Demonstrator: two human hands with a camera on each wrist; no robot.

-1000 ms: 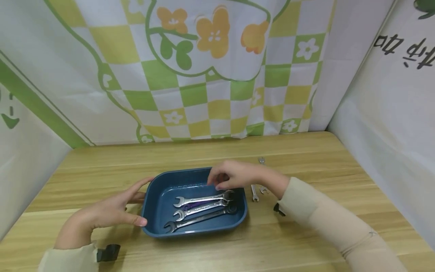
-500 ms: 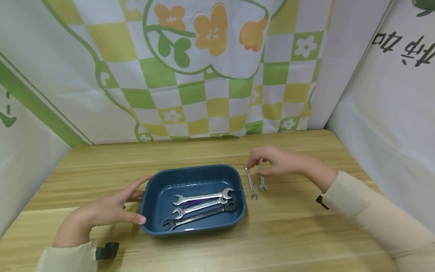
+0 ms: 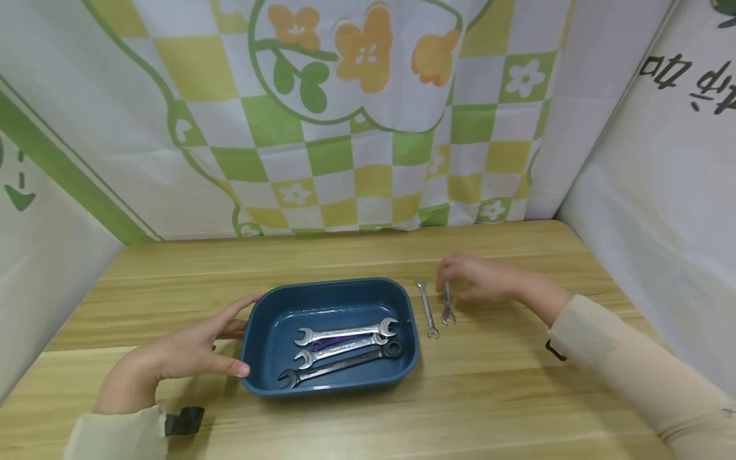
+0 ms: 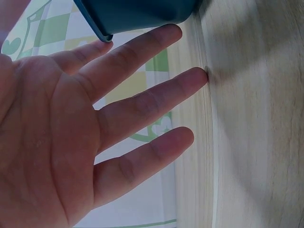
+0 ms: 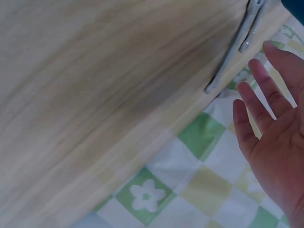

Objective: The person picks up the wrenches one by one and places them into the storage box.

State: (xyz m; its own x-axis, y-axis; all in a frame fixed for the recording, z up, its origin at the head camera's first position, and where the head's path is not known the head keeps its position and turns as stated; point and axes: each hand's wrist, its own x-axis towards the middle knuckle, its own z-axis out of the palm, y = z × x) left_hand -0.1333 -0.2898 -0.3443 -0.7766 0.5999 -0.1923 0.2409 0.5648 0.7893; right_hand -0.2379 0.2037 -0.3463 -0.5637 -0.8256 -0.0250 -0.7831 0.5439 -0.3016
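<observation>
A blue tray (image 3: 322, 295) holds several wrenches: two silver open-end wrenches (image 3: 347, 332), a dark wrench (image 3: 342, 369) with one ring end, and a partly covered purple piece (image 3: 330, 343). Against the tray's left end rests my left hand (image 3: 186, 354), thumb on the front rim, fingers straight and spread; the left wrist view shows its bare palm (image 4: 61, 128). To the tray's right lie two small silver wrenches (image 3: 427, 310). My right hand (image 3: 483, 278) is over the far end of the outer small wrench (image 3: 448, 310). Its fingers (image 5: 268, 90) are loosely extended and hold nothing.
All of this stands on a wood-grain table (image 3: 489, 383). A checked, flowered cloth (image 3: 368, 185) hangs at the table's back edge, with white cloth walls (image 3: 661, 211) to the sides.
My right hand has moved from over the tray's back right corner to the small wrenches, drifting slightly farther right in the last half second. The left hand keeps its place at the tray.
</observation>
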